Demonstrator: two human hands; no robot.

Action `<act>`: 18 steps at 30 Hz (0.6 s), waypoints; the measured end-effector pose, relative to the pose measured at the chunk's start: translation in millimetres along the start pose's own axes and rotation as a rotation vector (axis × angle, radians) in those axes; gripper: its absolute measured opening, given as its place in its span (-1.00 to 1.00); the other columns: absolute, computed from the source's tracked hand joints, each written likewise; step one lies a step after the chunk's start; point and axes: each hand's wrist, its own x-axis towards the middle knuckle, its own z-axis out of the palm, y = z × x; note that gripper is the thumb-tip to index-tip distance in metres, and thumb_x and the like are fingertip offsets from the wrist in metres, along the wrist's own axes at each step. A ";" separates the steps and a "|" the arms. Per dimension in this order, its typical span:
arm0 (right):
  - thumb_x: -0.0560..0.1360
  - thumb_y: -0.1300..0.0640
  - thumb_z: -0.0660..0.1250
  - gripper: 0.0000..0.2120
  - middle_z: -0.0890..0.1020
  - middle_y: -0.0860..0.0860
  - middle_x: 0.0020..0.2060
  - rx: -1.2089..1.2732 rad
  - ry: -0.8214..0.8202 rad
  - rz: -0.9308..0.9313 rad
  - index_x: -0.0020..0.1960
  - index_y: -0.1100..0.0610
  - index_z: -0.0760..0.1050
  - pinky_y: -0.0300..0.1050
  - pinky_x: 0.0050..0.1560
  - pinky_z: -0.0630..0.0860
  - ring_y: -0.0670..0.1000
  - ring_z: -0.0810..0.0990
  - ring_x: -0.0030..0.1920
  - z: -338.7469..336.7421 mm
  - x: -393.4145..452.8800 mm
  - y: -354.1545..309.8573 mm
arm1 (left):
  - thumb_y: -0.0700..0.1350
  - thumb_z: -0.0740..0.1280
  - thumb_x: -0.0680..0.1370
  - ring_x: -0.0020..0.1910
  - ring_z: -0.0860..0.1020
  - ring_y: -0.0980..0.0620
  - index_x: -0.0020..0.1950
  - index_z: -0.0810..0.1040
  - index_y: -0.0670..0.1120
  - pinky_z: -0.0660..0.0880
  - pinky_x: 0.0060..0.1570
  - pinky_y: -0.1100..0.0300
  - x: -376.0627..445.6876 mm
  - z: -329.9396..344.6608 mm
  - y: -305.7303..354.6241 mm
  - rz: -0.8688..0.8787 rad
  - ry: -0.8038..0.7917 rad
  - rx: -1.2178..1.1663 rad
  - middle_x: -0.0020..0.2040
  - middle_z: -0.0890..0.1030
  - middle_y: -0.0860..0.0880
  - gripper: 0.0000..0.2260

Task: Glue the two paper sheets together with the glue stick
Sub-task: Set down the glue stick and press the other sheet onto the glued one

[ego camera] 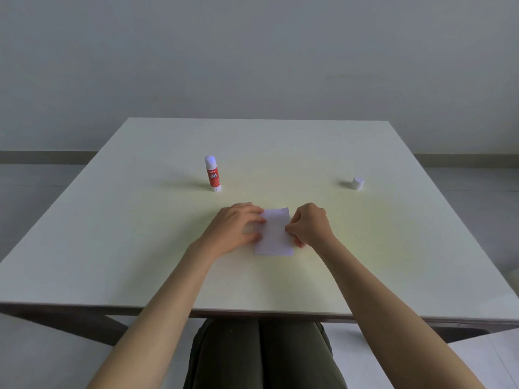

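Observation:
A small white paper (273,233) lies flat in the middle of the pale table (140,234); it looks like two sheets stacked, with a corner of one peeking out at the top right. My left hand (234,228) rests on its left edge, fingers pressing down. My right hand (309,226) is curled at its right edge, fingertips pinching the paper. The red-and-white glue stick (212,174) stands upright and uncapped behind my left hand. Its white cap (357,183) lies far to the right.
The table ends against a plain grey wall at the back. My legs in dark trousers (261,355) show under the near edge. A white surface (488,357) sits low at the bottom right.

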 end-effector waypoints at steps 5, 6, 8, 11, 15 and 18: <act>0.28 0.37 0.22 -0.93 0.51 0.14 -0.56 -0.001 0.010 0.001 -0.33 0.26 0.43 -0.16 -0.39 0.37 0.15 0.44 -0.43 1.2 -0.1 0.5 | 0.15 0.45 0.37 0.48 0.22 0.09 0.37 0.44 0.10 0.15 0.38 0.04 -0.6 -4.2 -3.8 -0.040 -0.124 0.056 0.45 0.35 0.17 -0.42; 0.29 0.38 0.21 -0.92 0.54 0.21 -0.51 0.002 0.020 -0.006 -0.33 0.25 0.43 -0.15 -0.37 0.37 0.16 0.44 -0.41 2.1 -1.4 1.0 | 0.17 0.44 0.37 0.49 0.20 0.10 0.38 0.41 0.11 0.12 0.40 -0.03 -1.3 -4.5 -3.5 -0.051 -0.139 0.077 0.46 0.33 0.19 -0.40; 0.33 0.38 0.20 -0.91 0.60 0.37 -0.34 -0.001 0.076 -0.044 -0.32 0.27 0.41 -0.13 -0.34 0.33 0.25 0.45 -0.36 5.4 -5.8 3.4 | 0.21 0.42 0.37 0.50 0.17 0.10 0.41 0.36 0.12 0.08 0.42 -0.14 -2.3 -4.9 -3.5 -0.061 -0.162 0.105 0.48 0.29 0.21 -0.36; 0.43 0.32 0.21 -0.86 0.63 0.27 -0.21 -0.080 0.195 -0.154 -0.24 0.34 0.50 -0.08 -0.29 0.35 0.25 0.52 -0.23 13.3 -26.8 11.2 | 0.24 0.41 0.37 0.51 0.14 0.11 0.43 0.32 0.13 0.07 0.42 -0.23 -3.1 -3.9 -5.3 -0.064 -0.170 0.094 0.49 0.26 0.22 -0.33; 0.35 0.36 0.33 -0.89 0.67 0.08 -0.25 -0.375 0.290 -0.408 -0.23 0.24 0.62 -0.05 -0.22 0.49 0.18 0.59 -0.14 28.3 -72.4 20.1 | 0.28 0.38 0.38 0.51 0.12 0.13 0.45 0.30 0.14 0.05 0.40 -0.24 -3.2 -1.2 -9.3 -0.043 -0.157 0.101 0.49 0.23 0.25 -0.32; 0.10 0.34 0.46 -0.80 0.70 -0.10 -0.30 -0.571 0.356 -0.471 -0.34 0.11 0.64 -0.14 -0.21 0.53 0.11 0.68 -0.10 33.3 -90.1 23.5 | 0.29 0.33 0.41 0.53 0.05 0.14 0.48 0.23 0.15 0.00 0.41 -0.29 -5.8 1.7 -13.7 -0.025 -0.169 0.120 0.51 0.17 0.26 -0.31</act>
